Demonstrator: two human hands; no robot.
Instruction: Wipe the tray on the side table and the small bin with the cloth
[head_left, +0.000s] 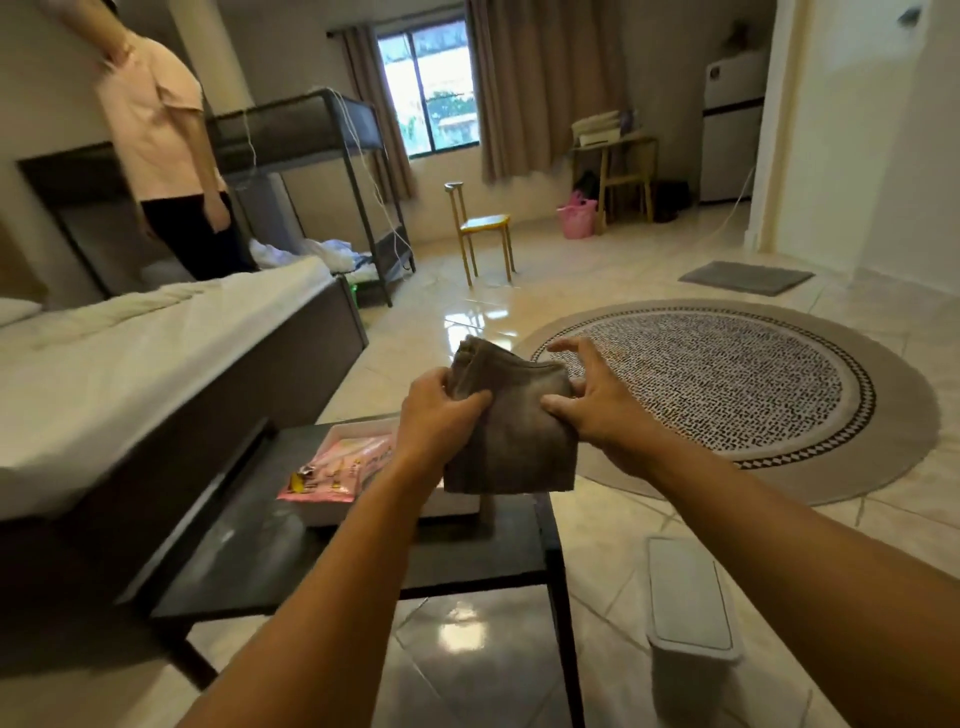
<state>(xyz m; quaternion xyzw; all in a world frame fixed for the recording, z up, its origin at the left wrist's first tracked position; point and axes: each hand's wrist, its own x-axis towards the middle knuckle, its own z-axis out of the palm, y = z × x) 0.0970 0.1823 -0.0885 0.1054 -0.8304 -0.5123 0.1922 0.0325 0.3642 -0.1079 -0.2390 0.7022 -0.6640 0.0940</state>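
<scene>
Both hands, left (436, 415) and right (597, 405), pinched a folded cloth (511, 431) above the tray (332, 514) on the side table (363, 561).

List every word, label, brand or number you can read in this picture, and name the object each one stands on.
No text here can be read with certainty.
pink packet in the white tray: has print in red and yellow, but too blurred to read.
small bin on the floor: no label visible on its lid.
cloth held by the left hand and right hand: plain, no tag showing.
fridge at the back: a small mark, too small to read.
</scene>
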